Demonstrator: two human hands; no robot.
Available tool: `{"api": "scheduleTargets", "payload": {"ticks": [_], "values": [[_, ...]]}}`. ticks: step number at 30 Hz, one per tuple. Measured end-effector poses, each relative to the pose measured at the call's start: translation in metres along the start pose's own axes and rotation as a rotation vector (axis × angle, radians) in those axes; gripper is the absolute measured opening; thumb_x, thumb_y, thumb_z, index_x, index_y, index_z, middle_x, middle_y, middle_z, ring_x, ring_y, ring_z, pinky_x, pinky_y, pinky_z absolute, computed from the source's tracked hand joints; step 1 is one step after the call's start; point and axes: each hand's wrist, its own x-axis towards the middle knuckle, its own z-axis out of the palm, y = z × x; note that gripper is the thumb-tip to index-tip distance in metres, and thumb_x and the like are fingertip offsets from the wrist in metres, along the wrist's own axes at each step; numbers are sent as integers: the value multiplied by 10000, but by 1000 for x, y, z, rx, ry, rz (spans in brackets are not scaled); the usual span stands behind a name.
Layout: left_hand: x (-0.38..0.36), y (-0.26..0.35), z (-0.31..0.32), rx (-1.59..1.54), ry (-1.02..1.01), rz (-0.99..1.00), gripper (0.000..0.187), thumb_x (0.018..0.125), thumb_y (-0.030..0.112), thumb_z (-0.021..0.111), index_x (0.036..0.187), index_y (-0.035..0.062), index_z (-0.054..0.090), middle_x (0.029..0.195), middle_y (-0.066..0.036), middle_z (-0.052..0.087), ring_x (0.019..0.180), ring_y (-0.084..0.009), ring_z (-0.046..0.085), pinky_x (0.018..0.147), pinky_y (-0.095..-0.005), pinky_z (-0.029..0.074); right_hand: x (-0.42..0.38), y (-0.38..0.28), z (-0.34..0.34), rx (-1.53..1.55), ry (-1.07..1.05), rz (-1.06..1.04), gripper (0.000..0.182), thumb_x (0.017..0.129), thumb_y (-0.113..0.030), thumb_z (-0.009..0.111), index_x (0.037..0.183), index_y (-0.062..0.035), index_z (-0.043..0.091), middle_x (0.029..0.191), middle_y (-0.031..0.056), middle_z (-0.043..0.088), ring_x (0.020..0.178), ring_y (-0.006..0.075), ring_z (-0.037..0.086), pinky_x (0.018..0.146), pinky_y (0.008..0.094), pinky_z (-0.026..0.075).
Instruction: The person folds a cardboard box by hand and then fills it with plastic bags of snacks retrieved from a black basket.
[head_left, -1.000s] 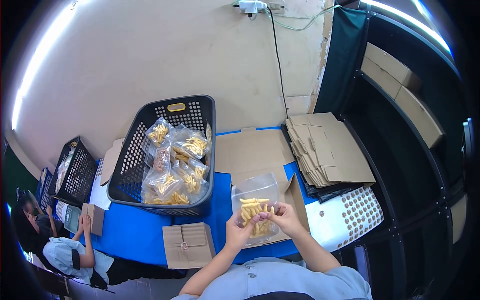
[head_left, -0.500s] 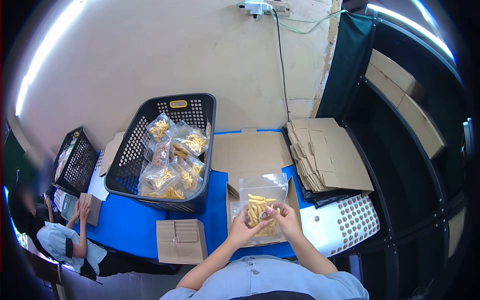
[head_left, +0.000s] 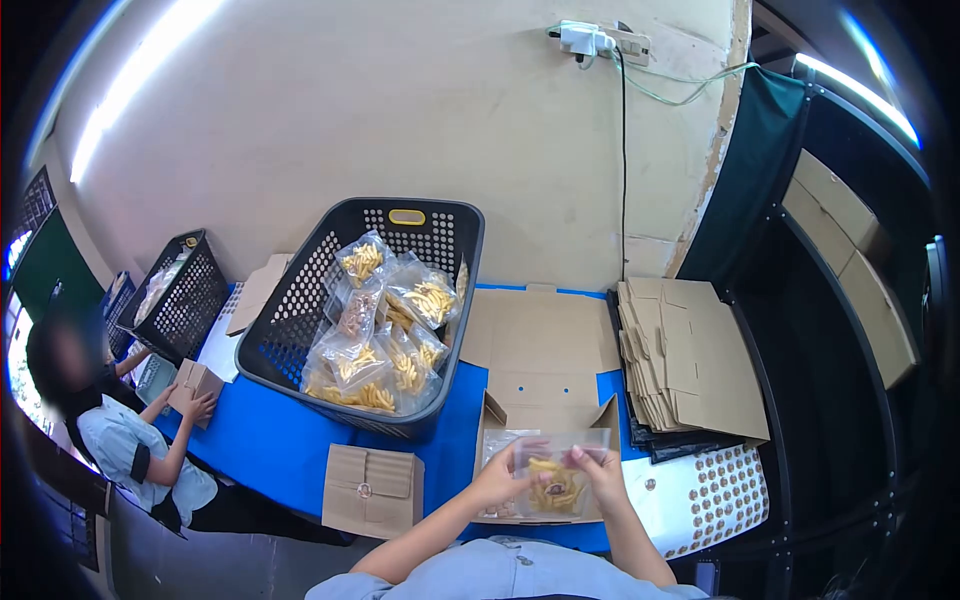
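Both of my hands grip a clear plastic bag of yellow finger-shaped snacks [head_left: 556, 490], with a small round sticker on its front. My left hand [head_left: 503, 478] pinches the bag's left side. At its upper right, my right hand [head_left: 602, 480] has the thumb over the plastic. Beneath them stands an open cardboard box [head_left: 545, 408], its lid folded back toward the wall. Inside the box, left of the held bag, part of another clear bag [head_left: 494, 500] with brownish contents shows. The held bag hides much of the box's interior.
A black basket [head_left: 458, 235] of snack bags stands to the left, a closed box [head_left: 372, 495] before it. Flattened boxes [head_left: 705, 350] are stacked right, beside a sheet of round stickers [head_left: 665, 520]. Far left, a co-worker [head_left: 150, 450] handles a small box [head_left: 196, 392].
My hands have shifted from the lower middle of the bag to its sides, and the bag sits lower over the box. The camera view has turned left.
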Motion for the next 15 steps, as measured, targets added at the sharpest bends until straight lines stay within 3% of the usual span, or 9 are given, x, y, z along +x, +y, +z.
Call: {"api": "scheduleTargets", "payload": {"ticks": [1,3,4,5,7,10,12,13,15], "values": [[4,-2,-4,-32,34,-48,492,852,231,729,1249,13,535,1123,-111,626,1076,-181,592,952,-325,448,-1,12,-2,-41,-85,6,262,934,-222,621,1021,15,690,957,83,708,897,141,649,824,290,490],[9,-8,-7,-110,111,-50,269,931,238,629,1054,3,673,942,-66,685,978,-146,619,898,-310,463,-1,21,-4,-2,-122,45,283,947,-244,598,1028,11,689,958,69,707,901,138,643,847,289,476],[8,-4,-11,-110,116,-45,269,931,238,629,1054,3,673,942,-66,685,978,-146,619,898,-310,463,0,25,-6,36,-159,80,305,961,-266,576,1036,7,688,959,55,706,906,135,638,869,289,462],[6,0,-15,-81,63,-31,270,946,242,603,1083,16,664,980,-65,673,1001,-140,602,916,-301,452,2,34,-13,37,-153,69,394,999,-313,484,1068,33,660,1012,95,696,944,155,639,896,306,455],[4,2,-22,-53,18,-20,273,962,245,578,1111,30,655,1019,-65,662,1023,-133,586,933,-292,442,6,28,-20,-4,-167,51,431,1008,-334,451,1093,39,650,1032,101,689,968,162,631,909,313,448],[0,-14,-27,-117,-4,-22,354,989,267,518,1242,25,572,1116,-99,628,1086,-167,574,962,-319,437,4,12,-19,-106,-271,25,510,1030,-378,360,1169,37,622,1077,119,673,1017,186,606,934,324,431],[1,-18,-32,-141,152,57,590,970,368,535,1422,29,367,1329,-175,506,1200,-235,521,1002,-323,415,4,5,-15,-298,-139,-109,514,1033,-382,341,1231,20,593,1148,121,646,1035,196,588,949,328,418],[0,-17,-31,-140,152,63,590,970,368,535,1422,29,367,1329,-175,506,1200,-235,521,1002,-323,415,2,1,-9,-300,-140,-114,514,1033,-382,341,1231,20,593,1148,121,646,1035,196,588,949,328,418],[-5,-14,-29,-1,20,-18,779,935,394,589,1485,19,186,1433,-200,384,1297,-301,429,1052,-353,366,-6,-2,12,-363,-57,-248,550,1036,-410,294,1267,5,571,1200,135,614,1065,214,565,970,338,398]]}}
